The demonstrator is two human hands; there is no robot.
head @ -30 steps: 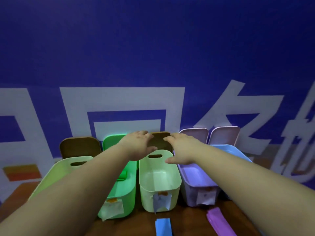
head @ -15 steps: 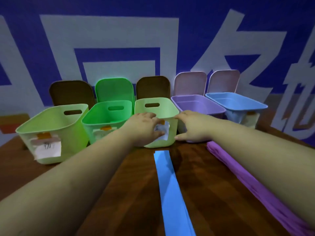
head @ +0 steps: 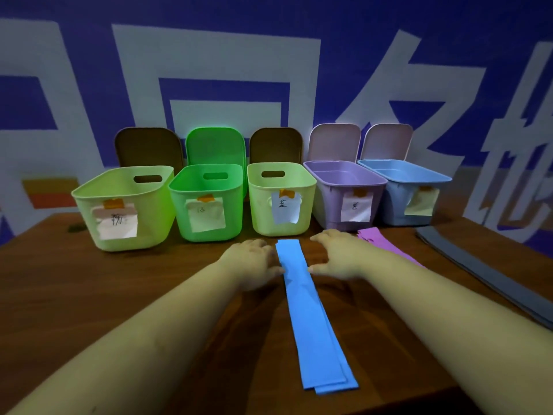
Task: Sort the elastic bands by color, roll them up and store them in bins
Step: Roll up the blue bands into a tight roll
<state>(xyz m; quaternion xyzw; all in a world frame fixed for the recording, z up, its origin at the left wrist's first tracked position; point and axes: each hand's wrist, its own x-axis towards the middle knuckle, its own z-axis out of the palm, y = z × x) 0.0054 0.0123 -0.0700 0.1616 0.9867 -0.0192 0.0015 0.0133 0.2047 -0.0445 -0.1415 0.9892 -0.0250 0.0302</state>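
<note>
Both hands have dropped from the bins to the desk (head: 119,295), left hand (head: 254,262) and right hand (head: 338,256) flanking the blue band's (head: 308,313) far end, fingers spread apart, its length running toward the person.

We stretch both bare forearms forward, our left hand (head: 254,262) and right hand (head: 339,253) palms down, fingers (head: 318,268) loosely spread, thumbs pointing inward.

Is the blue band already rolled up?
No, the blue band lies flat and stretched out on the table, with the left hand and right hand beside its far end.
</note>
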